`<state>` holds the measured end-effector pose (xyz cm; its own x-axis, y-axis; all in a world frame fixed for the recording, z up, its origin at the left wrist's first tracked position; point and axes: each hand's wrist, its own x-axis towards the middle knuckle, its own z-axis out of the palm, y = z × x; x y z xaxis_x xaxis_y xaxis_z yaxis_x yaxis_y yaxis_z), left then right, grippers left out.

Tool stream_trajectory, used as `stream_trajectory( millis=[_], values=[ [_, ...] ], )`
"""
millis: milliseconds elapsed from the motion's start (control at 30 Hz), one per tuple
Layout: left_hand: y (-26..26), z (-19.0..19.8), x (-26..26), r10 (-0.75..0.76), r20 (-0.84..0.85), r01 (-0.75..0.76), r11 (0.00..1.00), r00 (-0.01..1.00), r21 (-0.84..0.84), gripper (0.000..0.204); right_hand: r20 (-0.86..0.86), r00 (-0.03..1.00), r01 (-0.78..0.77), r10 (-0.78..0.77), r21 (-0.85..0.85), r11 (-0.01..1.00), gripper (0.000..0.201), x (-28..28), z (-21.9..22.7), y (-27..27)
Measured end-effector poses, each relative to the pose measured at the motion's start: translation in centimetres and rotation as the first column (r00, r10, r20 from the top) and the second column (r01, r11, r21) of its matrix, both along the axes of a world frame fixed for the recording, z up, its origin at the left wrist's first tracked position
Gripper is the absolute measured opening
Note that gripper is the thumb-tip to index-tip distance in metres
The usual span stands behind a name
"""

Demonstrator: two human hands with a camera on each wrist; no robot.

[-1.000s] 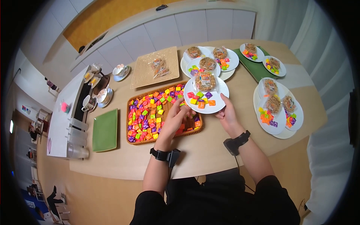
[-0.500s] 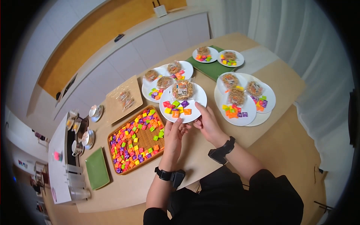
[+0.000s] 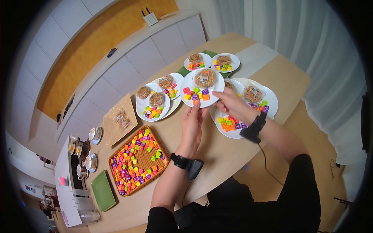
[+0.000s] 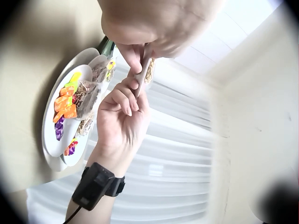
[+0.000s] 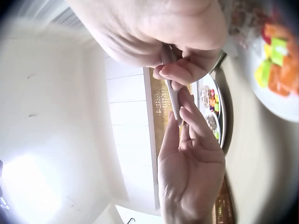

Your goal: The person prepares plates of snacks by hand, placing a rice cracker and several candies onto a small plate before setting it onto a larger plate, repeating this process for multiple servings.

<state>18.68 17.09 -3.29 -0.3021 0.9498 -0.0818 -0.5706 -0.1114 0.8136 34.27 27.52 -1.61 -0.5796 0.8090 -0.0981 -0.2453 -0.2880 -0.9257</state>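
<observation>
My two hands hold a white plate (image 3: 186, 82) raised above the table. The left hand (image 3: 192, 126) pinches its near edge, thumb on top and fingers beneath. At the right edge, the right hand (image 3: 234, 105) grips with its thumb over the rim. On this plate lie a round, clear-wrapped nut cake (image 3: 204, 77) and several colourful square wrapped candies (image 3: 195, 94). The left wrist view shows the plate edge-on (image 4: 145, 70) between both hands. Below the right hand, similar plates (image 3: 272, 99) with cakes and candies overlap on a larger white platter, partly hidden by the hand and forearm.
Left of the hands, a wicker tray (image 3: 145, 160) holds many candies. Beyond it stand a gold tray (image 3: 130, 108) with wrapped cakes and another group of filled plates (image 3: 165, 110). Two more filled plates sit on a green tray (image 3: 182, 72) at the back. A green plate (image 3: 103, 192) and cups (image 3: 91, 161) lie left.
Both hands have carried the plate from beside the wicker tray rightward and forward, towards the right-hand group of plates. The head view has turned to the right.
</observation>
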Motion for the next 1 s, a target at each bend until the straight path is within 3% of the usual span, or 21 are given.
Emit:
stream_trajectory(
  millis=[133,200,267,333,533,767,1000],
  values=[
    [4.3,-0.1,-0.2,0.015,-0.001,-0.015,1.0,1.0,-0.015,0.027,0.133,0.987,-0.096,0.093,0.013,0.995,0.017,0.9,1.3,5.6],
    [6.3,-0.1,-0.4,0.021,0.008,-0.021,0.999,1.0,-0.026,0.025,0.346,0.925,-0.196,0.16,0.072,0.978,0.02,1.6,1.5,8.9],
    [8.6,-1.1,-1.3,0.061,0.015,-0.06,0.997,0.998,-0.051,0.022,0.381,0.917,-0.177,0.119,0.12,0.977,0.021,2.9,2.2,11.3],
    [10.7,-1.8,-1.9,0.072,0.012,-0.071,0.995,0.997,-0.065,0.022,0.376,0.927,-0.051,-0.016,0.167,0.985,0.019,4.4,2.0,14.3],
    [14.6,-4.0,-2.7,0.097,0.009,-0.095,0.987,0.995,-0.13,0.023,0.321,0.927,0.156,-0.195,0.145,0.977,0.015,7.5,1.4,19.6],
    [15.6,-5.5,-2.6,0.124,-0.016,-0.125,0.979,0.992,-0.163,0.022,0.405,0.878,0.178,-0.257,0.223,0.959,0.013,7.7,0.0,23.2],
    [16.4,-5.7,-2.6,0.142,-0.076,-0.155,0.967,0.987,-0.2,0.021,0.587,0.732,0.176,-0.345,0.327,0.929,0.018,6.9,-2.9,26.6]
  ],
)
